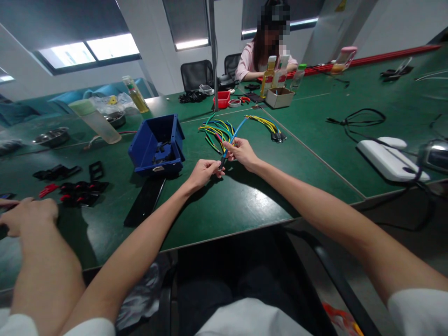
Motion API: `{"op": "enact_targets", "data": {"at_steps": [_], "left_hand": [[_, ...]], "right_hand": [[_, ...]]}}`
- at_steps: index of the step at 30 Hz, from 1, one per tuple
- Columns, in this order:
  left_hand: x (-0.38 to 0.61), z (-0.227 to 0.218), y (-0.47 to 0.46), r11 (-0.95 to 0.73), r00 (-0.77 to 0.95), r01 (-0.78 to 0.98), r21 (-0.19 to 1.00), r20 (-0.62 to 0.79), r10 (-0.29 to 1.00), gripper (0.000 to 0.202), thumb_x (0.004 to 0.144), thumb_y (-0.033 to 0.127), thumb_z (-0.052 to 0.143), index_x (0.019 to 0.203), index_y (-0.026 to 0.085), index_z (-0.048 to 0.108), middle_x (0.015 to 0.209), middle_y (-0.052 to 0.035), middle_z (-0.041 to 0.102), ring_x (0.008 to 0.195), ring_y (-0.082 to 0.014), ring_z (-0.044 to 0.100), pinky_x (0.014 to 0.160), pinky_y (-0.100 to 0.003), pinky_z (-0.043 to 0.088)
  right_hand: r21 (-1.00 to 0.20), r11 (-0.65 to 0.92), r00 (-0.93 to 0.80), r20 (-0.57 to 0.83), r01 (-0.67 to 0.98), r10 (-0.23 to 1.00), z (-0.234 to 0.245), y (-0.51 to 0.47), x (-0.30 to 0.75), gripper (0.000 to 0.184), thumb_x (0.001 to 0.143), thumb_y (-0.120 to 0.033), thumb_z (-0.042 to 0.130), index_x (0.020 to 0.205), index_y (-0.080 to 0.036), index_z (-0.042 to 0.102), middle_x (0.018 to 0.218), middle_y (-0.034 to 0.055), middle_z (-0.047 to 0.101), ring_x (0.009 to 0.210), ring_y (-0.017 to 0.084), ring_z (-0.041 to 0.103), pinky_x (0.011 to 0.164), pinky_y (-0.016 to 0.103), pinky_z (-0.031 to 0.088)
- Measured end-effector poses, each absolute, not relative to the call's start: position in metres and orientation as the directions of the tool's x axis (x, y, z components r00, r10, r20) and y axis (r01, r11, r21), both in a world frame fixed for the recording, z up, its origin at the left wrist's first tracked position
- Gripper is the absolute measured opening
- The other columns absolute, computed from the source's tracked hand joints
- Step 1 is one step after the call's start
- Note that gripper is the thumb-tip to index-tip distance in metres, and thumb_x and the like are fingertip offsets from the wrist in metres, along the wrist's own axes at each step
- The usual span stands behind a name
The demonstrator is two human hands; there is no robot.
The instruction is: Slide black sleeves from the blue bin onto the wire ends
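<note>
Near the middle of the table, my left hand (203, 173) is closed, its fingertips pinching a small black connector piece (223, 161). My right hand (244, 152) is just beyond it, thumb and fingers closed on a blue wire (240, 126) that arcs up and to the right. Behind my hands lies a loose bundle of yellow, green and blue wires (214, 132). A second group of yellow and blue wires (263, 121) with black ends rests to the right. Where the blue wire meets the black piece is partly hidden by my fingers.
A blue bin (140, 161) with small black parts stands left of my hands, with a black phone (145, 201) before it. Another person's hand (31, 214) is at far left. Across the table sits a person (245, 63). A white device (388, 161) lies right.
</note>
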State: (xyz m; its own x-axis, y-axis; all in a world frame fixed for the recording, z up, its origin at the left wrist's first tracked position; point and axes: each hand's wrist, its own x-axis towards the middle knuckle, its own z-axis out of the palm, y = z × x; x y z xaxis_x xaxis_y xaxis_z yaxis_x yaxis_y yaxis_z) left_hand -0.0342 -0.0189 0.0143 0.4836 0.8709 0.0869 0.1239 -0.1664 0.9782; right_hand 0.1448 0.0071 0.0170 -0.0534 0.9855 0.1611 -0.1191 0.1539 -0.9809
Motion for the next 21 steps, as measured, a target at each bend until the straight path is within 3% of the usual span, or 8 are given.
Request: {"op": "enact_targets", "data": {"at_steps": [10,14,21], "left_hand": [[-0.0347,0.0113,-0.0157,-0.169,0.508,0.12,0.978,0.086,0.857,0.047,0.082,0.055,0.059,0.068,0.011,0.066,0.07,-0.0097,0.07,0.054,-0.0121,0.059,0.06,-0.027,0.049],[-0.0341,0.0116,-0.0163,-0.141,0.49,0.101,0.985,0.074,0.868,0.048,0.08,0.056,0.061,0.076,0.009,0.069,0.07,-0.0095,0.07,0.054,-0.0123,0.06,0.058,-0.026,0.049],[-0.0335,0.0102,-0.0173,-0.182,0.474,0.135,0.974,0.098,0.875,0.049,0.083,0.056,0.058,0.077,0.01,0.07,0.07,-0.0094,0.071,0.055,-0.0129,0.061,0.057,-0.026,0.049]], "right_hand": [[-0.984,0.16,-0.108,0.168,-0.081,0.98,0.0177,0.0049,0.1436,0.053,0.064,-0.064,0.075,0.076,-0.019,0.049,0.057,-0.0035,0.061,0.046,0.007,0.054,0.044,0.018,0.043],[-0.985,0.168,-0.151,0.173,-0.044,0.973,0.0181,0.0039,0.1436,0.048,0.068,-0.059,0.075,0.082,-0.019,0.052,0.058,-0.0041,0.06,0.047,0.007,0.055,0.045,0.018,0.044],[-0.98,0.168,-0.148,0.182,-0.102,0.972,0.0206,0.0019,0.1443,0.058,0.069,-0.051,0.077,0.109,-0.023,0.048,0.072,-0.0038,0.067,0.053,0.008,0.061,0.045,0.017,0.047]]}}
